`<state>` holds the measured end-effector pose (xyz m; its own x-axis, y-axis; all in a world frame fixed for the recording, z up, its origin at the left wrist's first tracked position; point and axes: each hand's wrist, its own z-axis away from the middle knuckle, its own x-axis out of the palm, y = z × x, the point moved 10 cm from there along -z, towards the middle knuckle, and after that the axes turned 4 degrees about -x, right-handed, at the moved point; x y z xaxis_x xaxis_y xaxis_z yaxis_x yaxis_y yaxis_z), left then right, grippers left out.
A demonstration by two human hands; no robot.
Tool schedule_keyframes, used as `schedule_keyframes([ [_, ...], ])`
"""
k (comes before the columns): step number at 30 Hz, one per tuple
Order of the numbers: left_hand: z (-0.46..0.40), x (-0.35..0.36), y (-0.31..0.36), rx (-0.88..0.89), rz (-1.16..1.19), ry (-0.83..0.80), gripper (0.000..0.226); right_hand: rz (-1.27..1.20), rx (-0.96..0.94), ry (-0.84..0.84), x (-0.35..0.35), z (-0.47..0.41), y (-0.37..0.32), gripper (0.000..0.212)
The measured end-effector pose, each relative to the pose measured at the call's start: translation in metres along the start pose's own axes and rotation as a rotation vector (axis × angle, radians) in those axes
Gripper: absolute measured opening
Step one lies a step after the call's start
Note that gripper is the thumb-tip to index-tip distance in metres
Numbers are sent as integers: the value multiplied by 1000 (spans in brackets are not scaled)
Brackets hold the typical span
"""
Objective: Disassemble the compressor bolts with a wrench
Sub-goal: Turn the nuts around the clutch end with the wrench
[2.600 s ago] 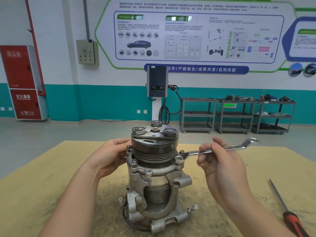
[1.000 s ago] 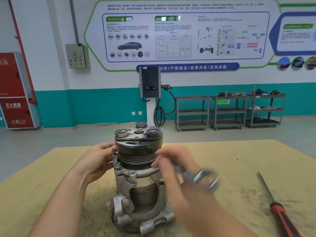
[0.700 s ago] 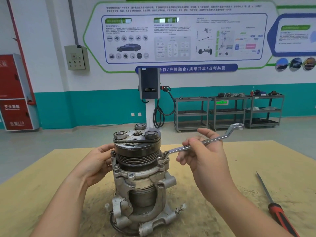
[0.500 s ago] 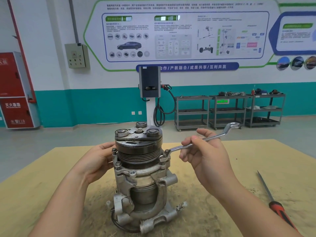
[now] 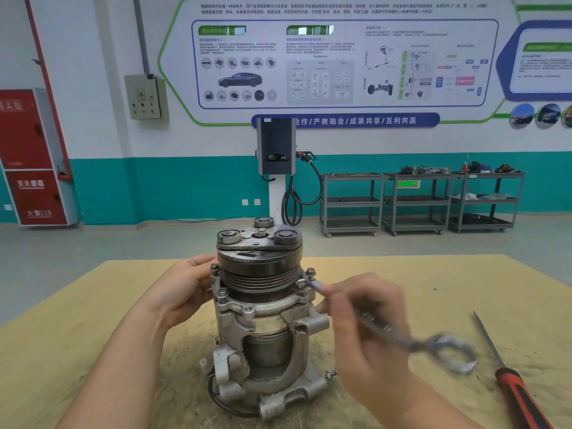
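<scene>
My right hand (image 5: 362,317) is smeared by motion, but I can make out its fingers (image 5: 335,300) curled round the shank of the wrench (image 5: 383,328), gripping it near the middle; how tightly they close I cannot tell through the blur. The wrench runs on a slant from its small ring end, which sits on a bolt (image 5: 301,283) at the right side of the compressor's flange, down and toward me to the large ring end, which hangs blurred above the table off to the right. Just behind that bolt another bolt head (image 5: 310,271) stands up from the same flange. My left hand (image 5: 179,292) lies against the far left side of the compressor (image 5: 261,305), palm turned to the housing, its fingers (image 5: 198,261) bent loosely round the back of the body beside the flange bolts there, bracing it. The compressor stands upright near the middle of the tan table (image 5: 77,320), dark grooved pulley and clutch plate on top, grey cast housing and mounting lugs below, its foot resting on the tabletop among scattered dust and fibres. To the right, well apart from the compressor and near the wrench's free end, a screwdriver (image 5: 507,373) with a red and black handle lies flat on the table, its blade pointing away from me. Beyond the table are grey shelf carts (image 5: 418,202) along a teal and white wall, a charging post (image 5: 275,150) and a red cabinet (image 5: 31,156) at far left.
</scene>
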<state>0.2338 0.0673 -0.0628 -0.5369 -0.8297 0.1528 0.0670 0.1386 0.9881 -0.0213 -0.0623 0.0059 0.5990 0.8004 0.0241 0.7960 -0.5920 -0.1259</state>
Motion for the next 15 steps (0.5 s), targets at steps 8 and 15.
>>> schedule_keyframes([
  [8,-1,0,0,1,4,1,22,63,-36,-131,13,-15,-17,17],
  [15,2,2,2,7,5,8,22,-292,730,326,-28,-7,59,17],
])
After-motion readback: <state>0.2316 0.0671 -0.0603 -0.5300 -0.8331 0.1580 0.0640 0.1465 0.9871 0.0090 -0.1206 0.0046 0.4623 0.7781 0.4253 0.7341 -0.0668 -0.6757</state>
